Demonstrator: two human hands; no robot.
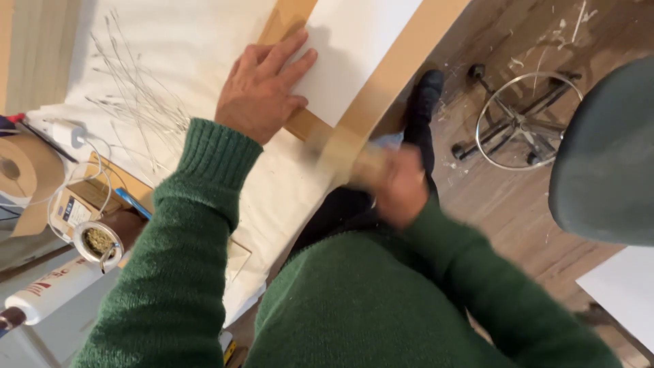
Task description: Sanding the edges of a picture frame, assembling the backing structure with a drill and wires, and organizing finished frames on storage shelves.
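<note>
A white panel with a tan wooden frame (402, 61) lies on a table covered in white cloth (204, 41). My left hand (262, 85) presses flat on the frame's near corner, fingers spread across wood and white panel. My right hand (398, 184) is blurred by motion at the frame's corner edge, closed around a tan strip or tool (347, 153) that I cannot make out clearly. Both arms wear green knitted sleeves.
Several thin metal rods (136, 95) lie on the cloth at left. A roll of brown tape (20, 170), a white charger with cable (68, 133), a small round cup (99, 242) and a white bottle (51, 293) sit lower left. A wheeled stool (528, 119) and grey seat (606, 157) stand at right.
</note>
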